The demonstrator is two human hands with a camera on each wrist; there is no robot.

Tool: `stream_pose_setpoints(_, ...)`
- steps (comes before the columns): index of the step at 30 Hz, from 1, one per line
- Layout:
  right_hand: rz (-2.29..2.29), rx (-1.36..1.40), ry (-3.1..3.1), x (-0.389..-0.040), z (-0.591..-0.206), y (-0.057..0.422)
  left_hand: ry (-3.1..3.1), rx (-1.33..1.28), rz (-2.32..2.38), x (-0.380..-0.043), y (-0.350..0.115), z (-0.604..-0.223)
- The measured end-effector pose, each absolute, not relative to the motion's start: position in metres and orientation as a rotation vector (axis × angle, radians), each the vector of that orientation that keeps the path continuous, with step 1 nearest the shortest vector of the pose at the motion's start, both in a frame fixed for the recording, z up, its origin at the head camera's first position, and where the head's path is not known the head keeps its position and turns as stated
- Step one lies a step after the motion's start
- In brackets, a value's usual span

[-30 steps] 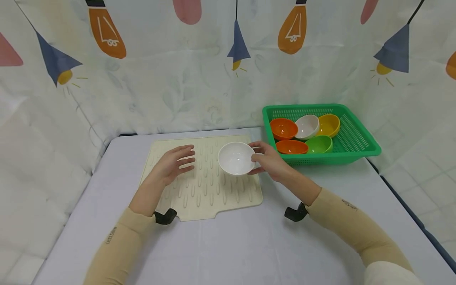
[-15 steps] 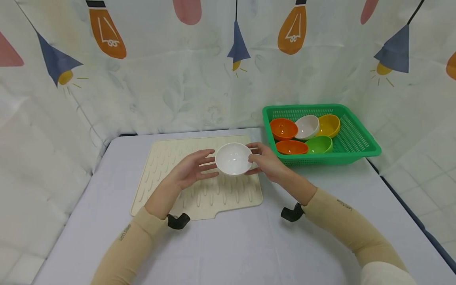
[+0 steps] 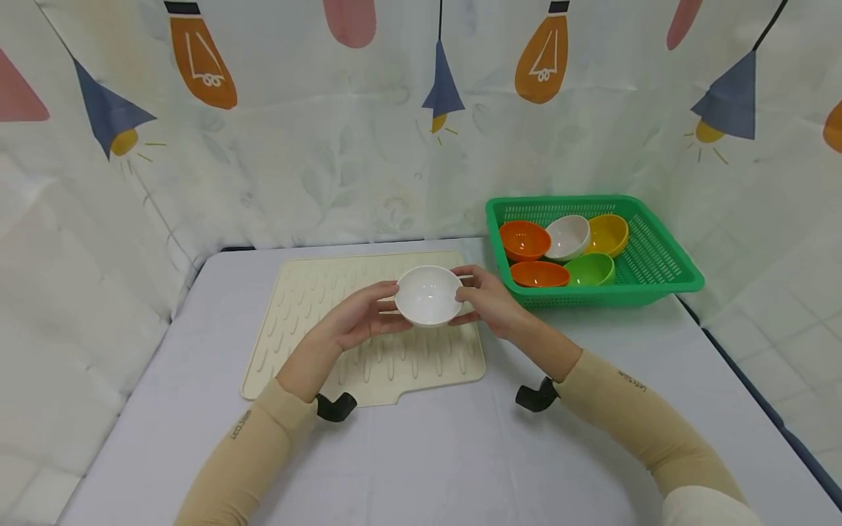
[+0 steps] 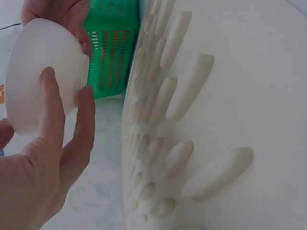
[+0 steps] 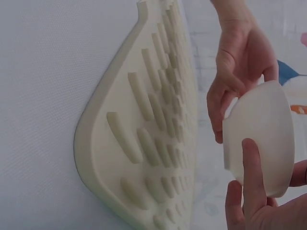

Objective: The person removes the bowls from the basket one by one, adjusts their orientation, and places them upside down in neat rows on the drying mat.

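Observation:
A small white bowl is held up over the cream ridged mat, its mouth facing the head camera. My right hand grips its right side, thumb at the rim and fingers spread along the outer wall. On the opposite side my left hand holds it too, thumb at the rim. In the left wrist view, two left fingers lie against the bowl's outside and near its foot. The right wrist view shows the bowl between both hands, above the mat's surface.
A green plastic basket stands at the back right. Inside sit two orange bowls, a white bowl, a yellow bowl and a light green bowl. A printed curtain hangs behind the white-covered table.
My left hand has moved right from apart to the bowl and now holds its left side. The right hand has brought the bowl slightly left.

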State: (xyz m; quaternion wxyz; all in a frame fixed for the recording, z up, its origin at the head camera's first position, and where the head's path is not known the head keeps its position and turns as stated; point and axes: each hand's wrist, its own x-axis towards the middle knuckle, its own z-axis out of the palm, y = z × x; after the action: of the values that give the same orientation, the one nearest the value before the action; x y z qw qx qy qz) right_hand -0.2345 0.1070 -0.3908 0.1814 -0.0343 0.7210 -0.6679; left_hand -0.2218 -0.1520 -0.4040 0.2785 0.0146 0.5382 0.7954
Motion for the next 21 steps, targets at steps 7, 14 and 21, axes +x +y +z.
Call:
stream_pose_setpoints(7,-1.878,-0.087,1.986,-0.235,-0.391,0.108,1.429,0.083,2.107,-0.226,-0.155,-0.41)
stream_pose_setpoints(14,-1.882,-0.101,1.921,-0.238,-0.391,0.111,1.443,0.142,2.103,-0.226,-0.158,-0.408)
stream_pose_setpoints(21,-1.893,-0.166,1.843,-0.241,-0.392,0.117,1.57,0.237,2.101,-0.228,-0.163,-0.404)
